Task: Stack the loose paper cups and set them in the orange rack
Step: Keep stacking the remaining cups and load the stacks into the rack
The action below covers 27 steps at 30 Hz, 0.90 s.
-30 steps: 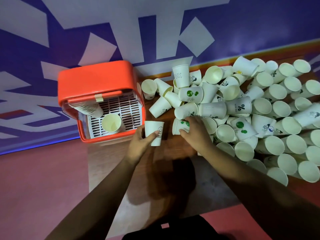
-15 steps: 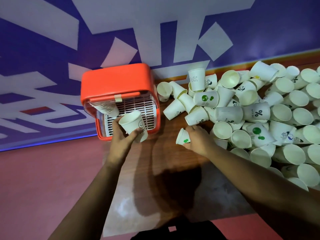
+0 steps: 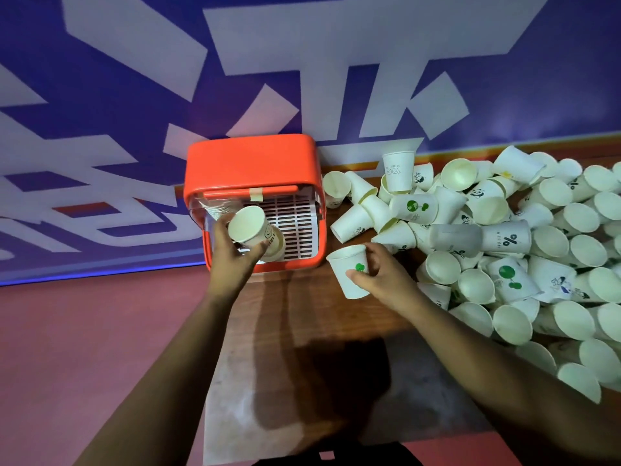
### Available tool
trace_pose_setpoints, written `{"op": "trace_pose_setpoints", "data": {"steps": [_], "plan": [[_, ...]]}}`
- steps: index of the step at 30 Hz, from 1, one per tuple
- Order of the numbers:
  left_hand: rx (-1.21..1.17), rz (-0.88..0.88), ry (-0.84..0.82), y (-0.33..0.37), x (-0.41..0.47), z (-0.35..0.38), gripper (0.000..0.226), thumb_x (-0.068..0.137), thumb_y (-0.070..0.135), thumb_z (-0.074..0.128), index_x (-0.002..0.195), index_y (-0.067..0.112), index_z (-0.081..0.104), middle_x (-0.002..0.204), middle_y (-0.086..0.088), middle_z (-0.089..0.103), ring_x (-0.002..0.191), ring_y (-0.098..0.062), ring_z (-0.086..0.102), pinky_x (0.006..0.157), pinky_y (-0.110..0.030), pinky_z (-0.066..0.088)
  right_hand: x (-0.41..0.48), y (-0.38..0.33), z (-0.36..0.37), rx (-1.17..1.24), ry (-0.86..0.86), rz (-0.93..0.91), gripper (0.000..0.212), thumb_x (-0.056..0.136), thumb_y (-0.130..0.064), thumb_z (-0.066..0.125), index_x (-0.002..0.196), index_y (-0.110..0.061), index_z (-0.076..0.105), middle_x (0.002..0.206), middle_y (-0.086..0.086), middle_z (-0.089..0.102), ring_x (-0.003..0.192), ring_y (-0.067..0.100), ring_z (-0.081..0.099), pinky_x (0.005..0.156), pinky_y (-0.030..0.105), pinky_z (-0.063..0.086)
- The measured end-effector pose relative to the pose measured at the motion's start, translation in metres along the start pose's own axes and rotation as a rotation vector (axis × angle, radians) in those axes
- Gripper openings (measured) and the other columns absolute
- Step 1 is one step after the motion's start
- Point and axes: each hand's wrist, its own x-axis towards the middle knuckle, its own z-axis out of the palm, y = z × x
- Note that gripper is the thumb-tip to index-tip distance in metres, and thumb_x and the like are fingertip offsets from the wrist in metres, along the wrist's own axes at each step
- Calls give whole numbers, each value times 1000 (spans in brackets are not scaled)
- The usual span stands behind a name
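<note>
Your left hand curls round a white paper cup, thumb on one side and fingers on the other. You hold it tilted, with its open mouth turned up toward you. It sits inside the open front of the orange rack, over the white slotted grid. Its base points down at a second cup standing on the rack's floor. Whether the two are already nested cannot be told. Just beyond your knuckles, a stack of cups lies on its side against the rack's left wall. A strip of tape crosses the rack's upper bar.

Your right hand pinches a cup with a green mark between thumb and fingertips. This cup is tilted too, mouth up, just right of the rack's near corner and over the wooden table. You cannot tell whether it touches the wood.

Past that hand, the pile of loose cups spreads across the right of the table. Most lie on their sides, some printed with green dots or a percent sign. One upright cup stands at the back near the wall. The blue wall bears large white shapes, and the red floor lies to your left.
</note>
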Motion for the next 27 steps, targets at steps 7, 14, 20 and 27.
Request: {"op": "trace_pose_setpoints", "data": {"steps": [7,14,20,27], "plan": [[234,7,-66,-21,6,10,74,76,2,79,138,8,40,123,4,46,112,-3,43,90,-1,32,-6,-15,17,114,8,-10,51,84,-28,73,128,-30,47,119,-14,61,101,-9,58,76,14,46],[367,7,-208,-30,18,9,75,80,24,77,144,20,36,140,-8,47,126,-25,47,100,-36,44,-2,-29,38,171,-8,-25,61,83,-30,73,136,-31,44,122,-18,61,107,-6,59,81,17,49],[405,58,-251,-38,10,-9,85,74,62,61,146,21,42,142,-6,45,133,-22,39,107,-29,30,12,-55,59,160,-22,-66,67,81,-33,74,139,-29,40,125,-14,61,108,-1,60,92,26,51],[-109,9,-307,-1,6,-27,49,92,42,67,137,26,56,135,6,61,124,-14,58,102,-45,51,38,-83,93,161,-3,-238,61,80,-23,75,129,-43,42,130,-13,55,117,0,53,94,22,46]]}}
